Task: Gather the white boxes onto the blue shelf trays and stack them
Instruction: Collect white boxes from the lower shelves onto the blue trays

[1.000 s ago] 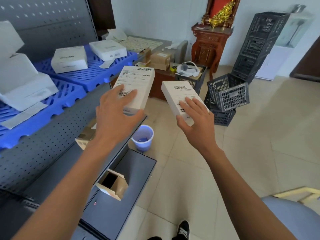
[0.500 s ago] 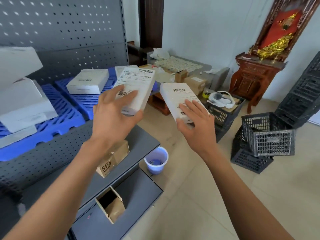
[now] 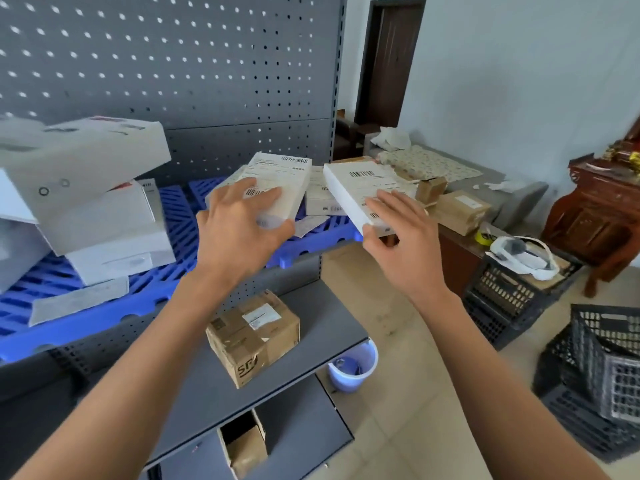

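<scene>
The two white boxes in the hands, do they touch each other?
Apart. The head view shows the left box and the right box with a strip of shelf boxes and blue tray visible between their edges.

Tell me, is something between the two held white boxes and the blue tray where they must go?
Nothing visible blocks them. The left hand holds one white box over the blue tray; the right hand holds the other box at the tray's right edge. A white box already on the tray lies behind them and takes some space.
</scene>
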`<state>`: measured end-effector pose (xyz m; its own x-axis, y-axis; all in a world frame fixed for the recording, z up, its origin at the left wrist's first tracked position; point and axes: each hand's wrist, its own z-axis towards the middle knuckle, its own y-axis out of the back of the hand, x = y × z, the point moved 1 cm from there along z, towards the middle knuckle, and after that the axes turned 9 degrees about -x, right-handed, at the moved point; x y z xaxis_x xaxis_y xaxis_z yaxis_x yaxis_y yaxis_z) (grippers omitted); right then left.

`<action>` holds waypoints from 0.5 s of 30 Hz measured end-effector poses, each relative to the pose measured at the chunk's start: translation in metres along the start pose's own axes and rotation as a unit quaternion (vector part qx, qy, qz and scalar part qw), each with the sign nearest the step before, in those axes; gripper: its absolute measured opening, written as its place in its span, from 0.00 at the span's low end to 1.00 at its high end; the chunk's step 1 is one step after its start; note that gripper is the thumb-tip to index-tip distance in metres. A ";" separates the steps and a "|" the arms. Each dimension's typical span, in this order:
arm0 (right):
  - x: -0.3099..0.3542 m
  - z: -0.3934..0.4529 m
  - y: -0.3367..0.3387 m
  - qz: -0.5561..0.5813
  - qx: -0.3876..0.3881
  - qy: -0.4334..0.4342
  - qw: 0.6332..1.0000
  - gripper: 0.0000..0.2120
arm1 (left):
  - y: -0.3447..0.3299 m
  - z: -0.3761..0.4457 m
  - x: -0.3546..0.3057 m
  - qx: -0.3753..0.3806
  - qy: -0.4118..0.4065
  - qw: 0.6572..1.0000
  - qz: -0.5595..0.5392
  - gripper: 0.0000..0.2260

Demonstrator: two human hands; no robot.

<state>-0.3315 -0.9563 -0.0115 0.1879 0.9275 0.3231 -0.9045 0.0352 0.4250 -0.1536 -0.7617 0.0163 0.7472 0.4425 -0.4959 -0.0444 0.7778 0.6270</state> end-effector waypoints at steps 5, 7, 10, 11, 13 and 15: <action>-0.010 0.029 -0.034 0.037 0.020 0.044 0.998 0.20 | 0.003 0.016 0.014 -0.030 0.044 0.998 0.036 0.26; -0.015 0.040 -0.046 0.053 0.028 0.072 0.996 0.19 | 0.002 0.019 0.014 -0.039 0.062 0.996 0.055 0.26; -0.019 0.053 -0.060 0.077 0.019 0.098 0.992 0.16 | -0.001 0.021 0.007 -0.048 0.074 0.992 0.086 0.26; -0.020 0.056 -0.063 0.084 0.013 0.103 0.991 0.15 | -0.003 0.022 0.005 -0.050 0.077 0.991 0.095 0.26; -0.023 0.059 -0.070 0.093 0.010 0.107 0.990 0.14 | -0.007 0.024 0.000 -0.055 0.086 0.988 0.114 0.26; -0.026 0.060 -0.076 0.101 0.021 0.107 0.989 0.14 | -0.011 0.025 -0.004 -0.064 0.094 0.985 0.129 0.26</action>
<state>-0.2447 -1.0055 -0.0009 -0.0841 0.9716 0.2212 -0.8979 -0.1702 0.4060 -0.1398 -0.7830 0.0270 0.5640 0.6991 -0.4395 -0.3094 0.6724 0.6724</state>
